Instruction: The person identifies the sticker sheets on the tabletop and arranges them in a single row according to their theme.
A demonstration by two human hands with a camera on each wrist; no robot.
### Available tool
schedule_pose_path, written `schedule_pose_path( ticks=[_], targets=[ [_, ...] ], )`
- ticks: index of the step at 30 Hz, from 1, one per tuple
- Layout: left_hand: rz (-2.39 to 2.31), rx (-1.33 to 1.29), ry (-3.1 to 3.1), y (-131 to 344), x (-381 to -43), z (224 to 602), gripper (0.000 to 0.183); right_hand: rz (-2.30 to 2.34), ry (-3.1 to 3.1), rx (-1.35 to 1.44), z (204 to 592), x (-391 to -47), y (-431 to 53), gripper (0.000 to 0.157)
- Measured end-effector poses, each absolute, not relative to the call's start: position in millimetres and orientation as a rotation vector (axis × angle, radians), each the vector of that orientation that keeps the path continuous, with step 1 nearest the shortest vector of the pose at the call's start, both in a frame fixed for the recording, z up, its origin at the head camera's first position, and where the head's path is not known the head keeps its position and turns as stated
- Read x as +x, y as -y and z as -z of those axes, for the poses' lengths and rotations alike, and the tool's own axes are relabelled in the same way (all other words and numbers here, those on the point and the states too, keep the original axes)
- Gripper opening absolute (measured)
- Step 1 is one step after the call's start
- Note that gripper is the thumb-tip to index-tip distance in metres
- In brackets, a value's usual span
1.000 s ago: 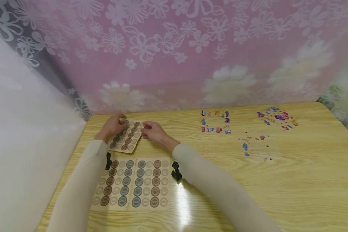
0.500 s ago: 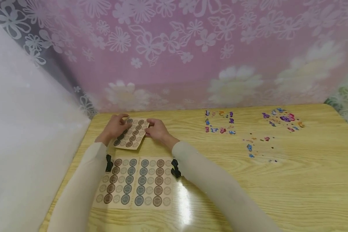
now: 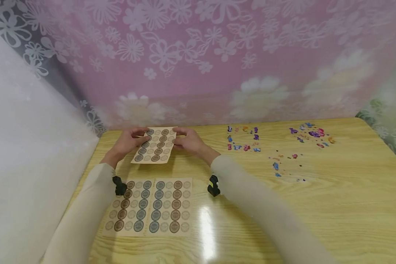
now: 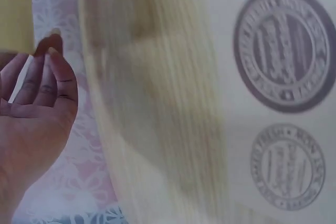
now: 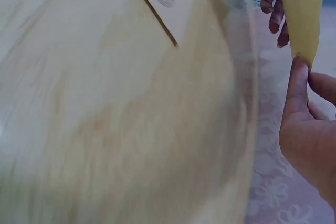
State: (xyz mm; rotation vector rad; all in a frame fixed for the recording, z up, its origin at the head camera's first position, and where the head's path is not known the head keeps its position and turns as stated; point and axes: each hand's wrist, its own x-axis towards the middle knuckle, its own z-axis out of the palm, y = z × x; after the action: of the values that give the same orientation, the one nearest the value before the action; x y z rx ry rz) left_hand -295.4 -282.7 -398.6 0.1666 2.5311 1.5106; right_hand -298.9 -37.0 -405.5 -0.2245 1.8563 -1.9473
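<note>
A sheet of round stickers (image 3: pixel 154 146) is held up off the far left part of the table, tilted, its printed face visible in the head view. My left hand (image 3: pixel 127 142) pinches its left edge. At the right edge, my right hand (image 3: pixel 192 141) grips it between thumb and fingers. The right wrist view catches the plain tan back of this sheet (image 5: pixel 303 17), with the right thumb (image 5: pixel 297 85) against it. Nearer me, two similar sticker sheets, a left one (image 3: pixel 129 209) and a right one (image 3: pixel 169 207), lie flat side by side.
Small colourful stickers form a square (image 3: pixel 246 147) and a ring-like cluster (image 3: pixel 315 134) toward the back right. A sparser group (image 3: pixel 275 166) lies in front of them. A floral curtain (image 3: pixel 191 73) hangs behind the wooden table (image 3: pixel 250 220), and white cloth (image 3: pixel 29 146) is at left.
The held sheet has risen and moved slightly back, and both hands moved with it. The right hand has shifted rightward. The flat sheets have kept their place on the table.
</note>
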Motion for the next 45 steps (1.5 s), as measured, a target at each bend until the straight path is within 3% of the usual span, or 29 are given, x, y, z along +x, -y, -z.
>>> schedule_pose_path(
  ticks=[6, 11, 23, 34, 45],
  targets=[
    [-1.657, 0.187, -2.414, 264.9, -275.9, 375.2, 0.043, 1.886, -1.800, -0.349, 389.3, -287.1, 11.9, 0.052],
    [-1.665, 0.234, -2.360, 251.0, -265.6, 381.1, 0.043, 1.764, -1.854, -0.428, 381.6, -272.8, -10.8, 0.052],
    [-1.514, 0.332, -2.410, 205.7, -235.7, 394.7, 0.037, 1.616, -2.064, -0.287, 380.3, -235.7, -56.7, 0.032],
    [-1.406, 0.382, -2.411, 163.0, -193.6, 379.1, 0.035, 1.521, -2.132, -0.333, 394.2, -207.4, -95.0, 0.032],
    [-1.267, 0.507, -2.502, 147.9, -181.5, 406.4, 0.026, 1.466, -2.189, -0.334, 403.2, -181.7, -113.9, 0.033]
  ],
)
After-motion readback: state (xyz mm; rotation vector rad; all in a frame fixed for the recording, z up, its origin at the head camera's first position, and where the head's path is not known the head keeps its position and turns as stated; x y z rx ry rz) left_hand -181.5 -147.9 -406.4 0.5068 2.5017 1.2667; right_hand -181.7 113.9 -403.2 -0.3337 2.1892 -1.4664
